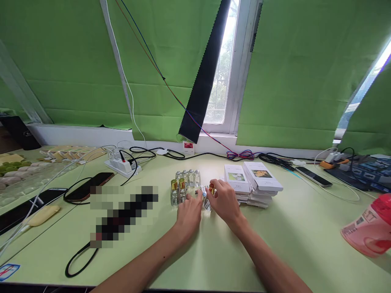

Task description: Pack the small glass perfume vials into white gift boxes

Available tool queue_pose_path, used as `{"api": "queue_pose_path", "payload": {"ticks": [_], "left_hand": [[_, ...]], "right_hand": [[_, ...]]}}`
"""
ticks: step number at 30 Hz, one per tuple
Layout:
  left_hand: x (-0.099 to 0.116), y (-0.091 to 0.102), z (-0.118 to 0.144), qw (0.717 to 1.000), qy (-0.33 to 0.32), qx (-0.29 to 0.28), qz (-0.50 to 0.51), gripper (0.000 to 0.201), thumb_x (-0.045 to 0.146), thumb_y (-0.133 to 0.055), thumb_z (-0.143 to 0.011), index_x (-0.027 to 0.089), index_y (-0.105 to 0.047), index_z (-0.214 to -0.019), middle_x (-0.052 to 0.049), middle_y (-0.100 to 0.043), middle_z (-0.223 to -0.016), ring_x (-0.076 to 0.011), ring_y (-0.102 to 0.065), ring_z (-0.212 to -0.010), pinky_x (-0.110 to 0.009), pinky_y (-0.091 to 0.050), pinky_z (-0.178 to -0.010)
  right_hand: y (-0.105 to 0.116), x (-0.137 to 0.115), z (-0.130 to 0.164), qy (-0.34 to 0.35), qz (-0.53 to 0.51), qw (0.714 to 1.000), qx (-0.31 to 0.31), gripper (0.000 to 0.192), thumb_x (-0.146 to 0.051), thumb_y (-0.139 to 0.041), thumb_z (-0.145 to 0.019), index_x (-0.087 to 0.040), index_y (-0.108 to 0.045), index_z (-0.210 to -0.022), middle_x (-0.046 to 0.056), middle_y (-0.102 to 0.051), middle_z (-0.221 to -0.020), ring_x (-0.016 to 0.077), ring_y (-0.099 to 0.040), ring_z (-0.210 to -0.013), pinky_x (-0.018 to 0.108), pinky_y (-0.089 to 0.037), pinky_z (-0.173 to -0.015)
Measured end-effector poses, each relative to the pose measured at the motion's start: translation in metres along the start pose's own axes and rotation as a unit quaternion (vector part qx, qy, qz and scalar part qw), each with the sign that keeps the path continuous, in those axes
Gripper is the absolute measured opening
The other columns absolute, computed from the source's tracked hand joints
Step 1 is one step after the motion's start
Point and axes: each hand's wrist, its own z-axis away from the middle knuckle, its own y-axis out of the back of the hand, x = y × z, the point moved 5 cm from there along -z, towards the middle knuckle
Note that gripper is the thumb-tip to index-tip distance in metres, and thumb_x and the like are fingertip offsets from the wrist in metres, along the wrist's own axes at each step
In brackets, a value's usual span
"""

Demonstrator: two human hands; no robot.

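Note:
A group of small clear glass bottles stands near the middle of the table. Two of them, at the group's left, wear gold caps (174, 185); the silver-topped bottles (191, 178) form a row behind. My left hand (188, 211) reaches in at the front of the group, thumb and fingers apart, with the thumb against a silver-topped bottle (204, 192). Just right of it, my right hand (225, 200) pinches a gold cap (211, 188). Whether a bottle is under that cap is hidden by the fingers.
Stacked white boxes with flower pictures (262, 183) stand right of my hands. Farther right are a phone (313, 176) and a pink container (366, 228). At left lie another phone (91, 186), a power strip (122, 166), cables and a blurred dark object (125, 217).

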Motion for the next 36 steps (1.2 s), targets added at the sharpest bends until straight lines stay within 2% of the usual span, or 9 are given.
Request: {"api": "queue_pose_path", "payload": {"ticks": [3, 8, 14, 20, 26, 32, 36], "left_hand": [[0.0013, 0.0053, 0.0030, 1.000, 0.000, -0.013, 0.006, 0.048, 0.003, -0.029, -0.096, 0.014, -0.050, -0.137, -0.019, -0.068, -0.111, -0.0307, -0.073, -0.100, -0.036, -0.055, -0.079], [0.0042, 0.0074, 0.0053, 0.999, -0.022, -0.004, 0.025, 0.045, -0.001, -0.034, -0.094, 0.016, -0.055, -0.129, -0.016, -0.066, -0.115, -0.0273, -0.072, -0.099, -0.033, -0.054, -0.081], [0.0047, 0.0065, 0.0039, 0.998, -0.043, 0.005, 0.047, 0.041, 0.001, -0.030, -0.096, 0.013, -0.057, -0.124, -0.016, -0.064, -0.116, -0.0261, -0.069, -0.101, -0.034, -0.053, -0.083], [0.0020, 0.0060, 0.0028, 1.000, -0.024, 0.000, 0.018, 0.043, -0.002, -0.031, -0.094, 0.012, -0.058, -0.124, -0.017, -0.064, -0.116, -0.0266, -0.073, -0.094, -0.034, -0.056, -0.078], [-0.0010, 0.0022, 0.0010, 0.999, -0.022, -0.013, -0.020, 0.043, -0.006, -0.034, -0.092, 0.012, -0.059, -0.123, -0.017, -0.064, -0.116, -0.0277, -0.074, -0.099, -0.033, -0.058, -0.080], [-0.0019, 0.0022, -0.0011, 1.000, -0.024, -0.012, -0.007, 0.037, -0.002, -0.038, -0.094, 0.013, -0.060, -0.120, -0.017, -0.063, -0.115, -0.0278, -0.074, -0.099, -0.034, -0.058, -0.080], [-0.0021, 0.0020, -0.0021, 1.000, -0.019, -0.002, -0.002, 0.036, -0.003, -0.038, -0.094, 0.011, -0.060, -0.118, -0.018, -0.063, -0.113, -0.0283, -0.074, -0.098, -0.034, -0.058, -0.079]], "right_hand": [[0.0004, -0.0006, 0.0000, 0.003, 0.002, 1.000, 0.004, 0.007, -0.017, -0.062, -0.091, -0.021, -0.059, -0.086, 0.001, -0.065, -0.077, 0.0169, -0.056, -0.066, 0.028, -0.039, -0.070], [-0.0006, -0.0007, 0.0011, 0.007, 0.002, 1.000, 0.006, 0.010, -0.020, -0.063, -0.092, -0.021, -0.058, -0.084, 0.001, -0.065, -0.078, 0.0168, -0.056, -0.066, 0.028, -0.040, -0.070], [-0.0005, -0.0021, 0.0016, 0.014, 0.006, 1.000, 0.008, 0.011, -0.022, -0.064, -0.092, -0.020, -0.058, -0.083, 0.002, -0.064, -0.079, 0.0175, -0.056, -0.068, 0.028, -0.040, -0.070], [0.0016, -0.0041, 0.0005, 0.022, 0.017, 1.000, 0.011, 0.012, -0.023, -0.064, -0.093, -0.020, -0.058, -0.082, 0.001, -0.064, -0.079, 0.0163, -0.055, -0.065, 0.028, -0.040, -0.071], [0.0017, -0.0048, 0.0002, 0.016, 0.025, 0.999, 0.013, 0.017, -0.028, -0.061, -0.096, -0.021, -0.058, -0.081, 0.002, -0.066, -0.078, 0.0165, -0.057, -0.065, 0.029, -0.039, -0.072], [0.0019, -0.0075, 0.0017, 0.021, 0.027, 0.999, 0.002, 0.001, -0.021, -0.060, -0.090, -0.021, -0.061, -0.090, 0.003, -0.070, -0.079, 0.0182, -0.061, -0.068, 0.029, -0.040, -0.076], [0.0010, -0.0083, 0.0019, 0.021, 0.026, 0.999, -0.006, 0.007, -0.016, -0.057, -0.088, -0.021, -0.061, -0.091, 0.003, -0.071, -0.078, 0.0184, -0.063, -0.067, 0.030, -0.040, -0.078]]}}
